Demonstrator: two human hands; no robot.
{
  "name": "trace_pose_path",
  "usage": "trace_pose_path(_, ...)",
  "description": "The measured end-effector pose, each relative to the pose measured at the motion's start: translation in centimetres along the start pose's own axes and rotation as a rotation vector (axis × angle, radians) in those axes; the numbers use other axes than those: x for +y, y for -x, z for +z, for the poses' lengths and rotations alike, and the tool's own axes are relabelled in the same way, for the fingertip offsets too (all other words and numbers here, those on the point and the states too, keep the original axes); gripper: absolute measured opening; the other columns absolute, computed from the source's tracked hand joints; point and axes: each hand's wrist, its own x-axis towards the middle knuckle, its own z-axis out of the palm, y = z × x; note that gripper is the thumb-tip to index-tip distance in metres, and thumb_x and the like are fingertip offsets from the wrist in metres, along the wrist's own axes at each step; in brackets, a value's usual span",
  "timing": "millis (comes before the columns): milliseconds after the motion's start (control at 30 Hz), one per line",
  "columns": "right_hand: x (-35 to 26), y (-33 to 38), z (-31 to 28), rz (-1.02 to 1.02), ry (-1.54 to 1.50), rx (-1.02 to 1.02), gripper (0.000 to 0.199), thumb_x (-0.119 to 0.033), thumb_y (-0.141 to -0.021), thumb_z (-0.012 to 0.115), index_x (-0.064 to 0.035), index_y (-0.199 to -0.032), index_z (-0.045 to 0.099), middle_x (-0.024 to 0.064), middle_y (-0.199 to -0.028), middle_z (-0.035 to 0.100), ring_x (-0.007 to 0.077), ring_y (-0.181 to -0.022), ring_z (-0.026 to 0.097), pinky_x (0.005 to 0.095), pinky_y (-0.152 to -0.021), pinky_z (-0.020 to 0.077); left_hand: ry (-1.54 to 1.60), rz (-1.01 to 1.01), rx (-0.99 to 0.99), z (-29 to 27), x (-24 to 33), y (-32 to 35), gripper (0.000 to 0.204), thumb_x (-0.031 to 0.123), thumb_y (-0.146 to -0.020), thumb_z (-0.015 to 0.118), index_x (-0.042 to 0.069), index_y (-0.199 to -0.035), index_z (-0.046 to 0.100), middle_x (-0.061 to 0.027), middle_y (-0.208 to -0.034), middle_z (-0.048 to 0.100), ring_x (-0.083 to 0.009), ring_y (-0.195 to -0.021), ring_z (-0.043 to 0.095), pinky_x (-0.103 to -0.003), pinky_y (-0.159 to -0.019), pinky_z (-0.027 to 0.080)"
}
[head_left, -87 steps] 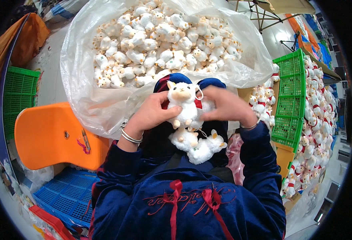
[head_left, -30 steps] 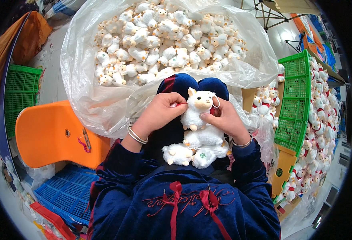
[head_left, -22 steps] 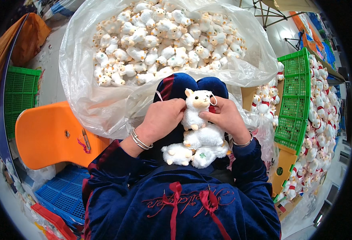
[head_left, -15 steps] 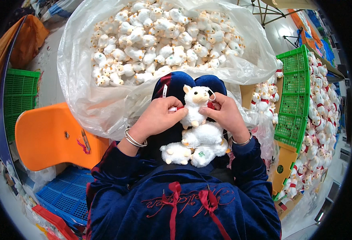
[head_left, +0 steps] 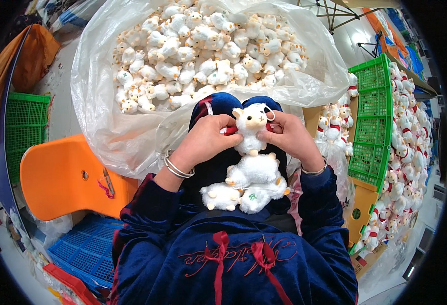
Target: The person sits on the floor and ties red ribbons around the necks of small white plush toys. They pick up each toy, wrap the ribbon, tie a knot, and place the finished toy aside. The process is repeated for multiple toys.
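Left grip: the left hand [head_left: 209, 140] pinches the neck of a white plush lamb [head_left: 250, 127] from the left of the frame's centre, fingers curled shut on a bit of red ribbon [head_left: 230, 130] there.
Right grip: the right hand [head_left: 289, 136] closes on the same toy from the right, fingertips at the neck and side of the head, near the small loop on top of it.
Change: over the last second the lamb has stayed upright between both hands, facing the camera; compared with about three seconds ago it sits a little to the right and the hands have drawn in tight at its collar. I judge the work at the neck to be in its fine, finishing stage, not a fresh pick-up.
Toy against the grip: head stands clear above the fingers, body and feet hang just below them, neck hidden between the fingertips.
Lap: three more white plush lambs [head_left: 249, 185] lie in a heap just below the held one, touching each other, on the dark blue trousers.
Ahead: a big clear plastic bag [head_left: 106, 117] full of the same toys fills the upper middle.
Right side: green crates [head_left: 371, 132] and rows of plush toys with red trim [head_left: 411, 147].
Left side: an orange chair [head_left: 66, 175], with a blue crate [head_left: 83, 249] lower left.
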Motion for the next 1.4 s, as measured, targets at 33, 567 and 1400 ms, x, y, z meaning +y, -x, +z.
trace_pose_path(33,-0.2,0.1,-0.1,0.007,0.095,-0.020,0.037,-0.017,-0.082,0.083,0.0014,-0.110,0.069,0.0058,-0.082,0.069,0.0155,-0.070,0.062,0.0308,-0.068,0.0516,-0.009,0.017,0.010,0.0,0.1,0.2,0.037,0.024,-0.084,0.076,-0.004,-0.109,0.073,-0.0166,-0.094,0.076,-0.0247,-0.082,0.073,-0.034,-0.078,0.057)
trace_pose_path(567,-1.0,0.6,-0.6,-0.317,0.361,-0.116,0.052,-0.019,-0.072,0.086,-0.0040,-0.116,0.063,0.0095,-0.104,0.059,0.0273,-0.101,0.057,0.0375,-0.090,0.0473,-0.134,0.171,0.121,1.8,0.8,1.2,0.019,0.014,-0.090,0.066,0.004,-0.104,0.074,-0.0148,-0.082,0.068,-0.0330,-0.076,0.069,-0.042,-0.066,0.053)
trace_pose_path(1400,-1.8,3.2,-0.1,-0.660,0.537,-0.037,0.053,-0.021,-0.067,0.091,-0.0077,-0.115,0.072,0.0111,-0.142,0.059,0.0384,-0.137,0.047,0.0494,-0.114,0.0381,-0.348,0.551,0.294,1.7,1.4,2.3,0.021,0.005,-0.080,0.078,0.004,-0.101,0.073,-0.0095,-0.086,0.064,-0.0280,-0.080,0.063,-0.038,-0.071,0.051)
